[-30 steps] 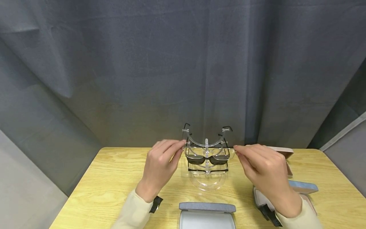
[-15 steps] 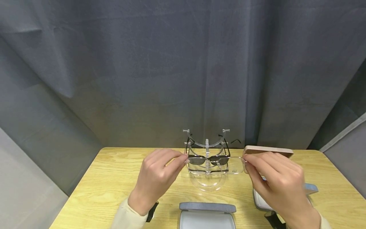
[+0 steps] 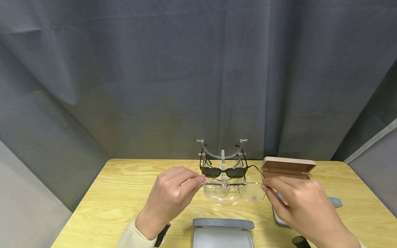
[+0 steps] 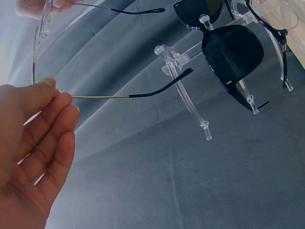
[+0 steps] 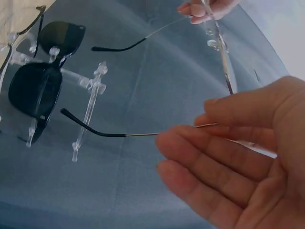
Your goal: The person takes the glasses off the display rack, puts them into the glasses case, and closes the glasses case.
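Both hands hold a pair of thin metal-framed clear eyeglasses (image 3: 252, 192), with its front toward me. My left hand (image 3: 170, 198) pinches its left end between thumb and fingertips. At the right end, my right hand (image 3: 302, 206) does the same. Both temples are unfolded, their black tips (image 4: 162, 88) pointing toward the clear display stand (image 3: 223, 155). Behind the eyeglasses, dark sunglasses (image 3: 235, 173) hang on the stand, whose top arms carry nothing. Lower down, a black-rimmed pair shows partly through the held lenses. In the right wrist view, a temple (image 5: 143, 134) passes behind my fingers.
An open grey glasses case (image 3: 223, 224) lies at the table's front. On the right stand an open pinkish-brown case (image 3: 288, 165) and a blue-lidded case (image 3: 335, 202), partly behind my right hand. A grey curtain (image 3: 173, 86) hangs behind the wooden table (image 3: 102, 206).
The eyeglasses have come off the stand's top arms, moving toward me, down and slightly right. Both hands have moved with them and keep their pinch.
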The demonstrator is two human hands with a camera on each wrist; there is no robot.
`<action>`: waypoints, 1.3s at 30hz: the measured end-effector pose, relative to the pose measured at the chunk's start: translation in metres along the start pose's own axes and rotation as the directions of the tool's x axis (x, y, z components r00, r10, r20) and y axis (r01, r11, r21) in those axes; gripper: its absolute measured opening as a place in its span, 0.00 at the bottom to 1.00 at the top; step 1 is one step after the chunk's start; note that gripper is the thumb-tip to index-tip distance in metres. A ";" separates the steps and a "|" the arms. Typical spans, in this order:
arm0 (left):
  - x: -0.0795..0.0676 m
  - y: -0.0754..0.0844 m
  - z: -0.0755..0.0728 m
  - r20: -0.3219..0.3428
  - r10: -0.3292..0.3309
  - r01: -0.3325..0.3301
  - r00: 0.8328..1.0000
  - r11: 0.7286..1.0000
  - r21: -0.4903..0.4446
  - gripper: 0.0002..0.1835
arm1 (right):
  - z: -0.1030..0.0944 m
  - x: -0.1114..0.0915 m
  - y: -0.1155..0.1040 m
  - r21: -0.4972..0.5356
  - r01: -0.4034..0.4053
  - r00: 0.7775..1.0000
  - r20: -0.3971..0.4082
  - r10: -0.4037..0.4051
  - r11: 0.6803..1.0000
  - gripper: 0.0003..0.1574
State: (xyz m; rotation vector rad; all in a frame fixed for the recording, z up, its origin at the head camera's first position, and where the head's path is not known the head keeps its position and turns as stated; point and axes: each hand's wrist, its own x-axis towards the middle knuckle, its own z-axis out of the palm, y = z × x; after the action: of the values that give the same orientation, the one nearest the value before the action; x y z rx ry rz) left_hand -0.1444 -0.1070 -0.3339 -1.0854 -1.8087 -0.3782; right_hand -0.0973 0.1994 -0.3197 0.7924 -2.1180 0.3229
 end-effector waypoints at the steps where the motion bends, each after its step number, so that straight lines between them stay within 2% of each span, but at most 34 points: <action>1: -0.001 0.000 0.000 0.003 0.004 -0.004 1.000 1.000 -0.002 0.13 | 0.000 -0.001 0.000 0.010 -0.007 1.000 0.011 0.007 1.000 0.34; 4: -0.006 0.002 0.000 0.008 0.023 -0.023 1.000 1.000 -0.009 0.12 | 0.001 -0.002 0.000 0.044 -0.011 0.999 0.039 0.009 0.999 0.33; 5: -0.008 0.003 0.000 0.008 0.029 -0.029 1.000 1.000 -0.012 0.13 | 0.001 -0.003 0.001 0.054 -0.009 0.999 0.054 0.006 0.999 0.28; 7: -0.012 0.005 -0.001 0.005 0.039 -0.039 0.999 0.999 -0.019 0.13 | 0.002 -0.003 0.001 0.072 -0.002 0.997 0.076 -0.003 0.997 0.29; 9: -0.016 0.006 -0.001 0.001 0.047 -0.047 0.999 0.999 -0.024 0.14 | 0.003 -0.004 0.001 0.107 -0.003 0.995 0.098 -0.008 0.994 0.17; 11: -0.019 0.006 -0.001 0.005 0.048 -0.048 0.999 0.998 -0.027 0.15 | 0.004 -0.005 0.002 0.148 -0.004 0.993 0.113 -0.013 0.989 0.10; 13: -0.020 0.005 -0.001 0.015 0.042 -0.041 0.999 0.999 -0.030 0.14 | 0.006 -0.006 0.003 0.196 -0.010 0.993 0.118 -0.014 0.981 0.14; 14: -0.021 0.004 0.000 0.023 0.037 -0.036 0.999 0.999 -0.029 0.14 | 0.007 -0.007 0.004 0.226 -0.019 0.992 0.124 -0.009 0.974 0.20; 17: -0.022 0.002 0.001 0.047 0.022 -0.020 0.999 0.999 -0.029 0.11 | 0.011 -0.009 0.007 0.334 -0.028 0.994 0.112 -0.010 0.942 0.22; 19: -0.022 0.000 0.001 0.062 0.013 -0.011 0.998 0.999 -0.031 0.09 | 0.014 -0.010 0.009 0.413 -0.022 0.995 0.093 -0.018 0.910 0.22; 21: -0.023 -0.001 0.002 0.073 0.007 -0.005 0.997 0.999 -0.032 0.08 | 0.016 -0.010 0.012 0.484 -0.024 0.996 0.092 -0.024 0.875 0.16; 23: -0.024 -0.002 0.002 0.081 0.002 0.001 0.997 1.000 -0.030 0.07 | 0.019 -0.009 0.014 0.562 -0.027 0.996 0.090 -0.028 0.826 0.17; 25: -0.025 -0.003 0.002 0.088 -0.008 0.011 0.996 1.000 -0.029 0.06 | 0.024 -0.008 0.016 0.660 -0.034 0.996 0.086 -0.031 0.750 0.20; 26: -0.025 -0.003 0.002 0.090 -0.012 0.014 0.996 0.999 -0.030 0.06 | 0.027 -0.008 0.017 0.718 -0.028 0.996 0.076 -0.038 0.696 0.20; 28: -0.026 -0.003 0.003 0.092 -0.015 0.018 0.996 0.999 -0.032 0.03 | 0.034 -0.009 0.019 0.825 0.000 0.998 0.040 -0.058 0.565 0.23; 31: -0.028 -0.004 0.002 0.100 -0.024 0.028 0.995 0.999 -0.043 0.02 | 0.043 -0.010 0.021 0.921 0.052 0.996 -0.019 -0.089 0.387 0.15; 32: -0.028 -0.004 0.002 0.101 -0.026 0.031 0.995 0.998 -0.049 0.03 | 0.045 -0.010 0.021 0.937 0.064 0.995 -0.032 -0.096 0.343 0.12; 33: -0.028 -0.005 0.002 0.100 -0.027 0.033 0.995 0.998 -0.057 0.03 | 0.047 -0.010 0.021 0.948 0.069 0.994 -0.040 -0.098 0.311 0.10; 37: -0.029 -0.006 0.001 0.091 -0.033 0.042 0.995 0.995 -0.090 0.04 | 0.051 -0.010 0.020 0.971 0.068 0.995 -0.048 -0.093 0.228 0.11; 39: -0.029 -0.006 0.000 0.090 -0.039 0.048 0.995 0.994 -0.098 0.04 | 0.051 -0.011 0.019 0.976 0.043 0.997 -0.027 -0.077 0.215 0.14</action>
State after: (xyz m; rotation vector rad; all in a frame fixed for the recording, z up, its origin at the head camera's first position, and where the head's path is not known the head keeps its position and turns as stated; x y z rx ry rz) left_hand -0.1456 -0.1250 -0.3575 -1.1489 -1.9111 -0.4584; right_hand -0.1358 0.1945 -0.3592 1.5780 -1.6663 1.7740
